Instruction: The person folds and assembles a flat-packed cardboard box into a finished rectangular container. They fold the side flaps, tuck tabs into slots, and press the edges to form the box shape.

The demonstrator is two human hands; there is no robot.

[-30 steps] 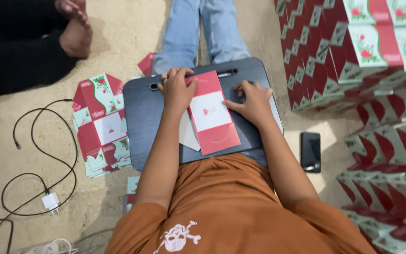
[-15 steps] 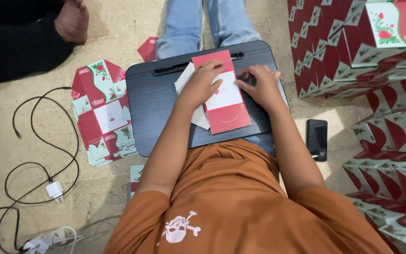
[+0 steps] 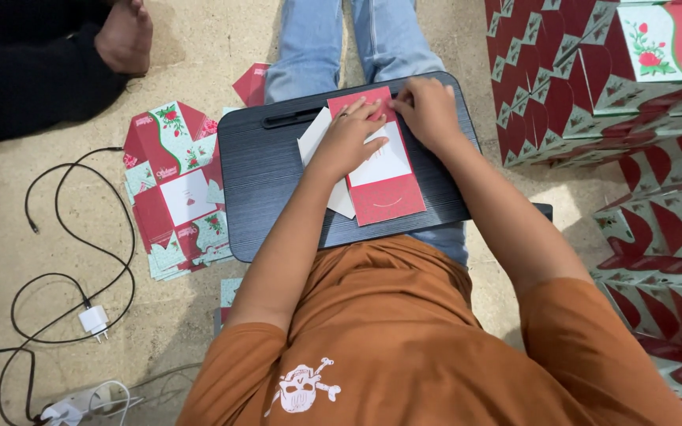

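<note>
Only the head view here, so that's what I'm going by. Centre of the frame there's a dark lap desk (image 3: pixel 278 181) across the person's legs, with a flat red and white carton blank (image 3: pixel 380 170) lying on it over a white sheet (image 3: pixel 317 142). The left hand (image 3: pixel 350 136) is spread flat, pressing down on the blank's upper half. The right hand (image 3: pixel 428 110) is curled at the top edge, fingers pinching the red flap there. On the floor at left I see a stack of flat printed blanks (image 3: pixel 179 197) and a black cable with white charger (image 3: pixel 92 319). The right side is piled with folded red boxes (image 3: pixel 593 87). Someone else's hand (image 3: pixel 124 35) is in the upper left.
</note>
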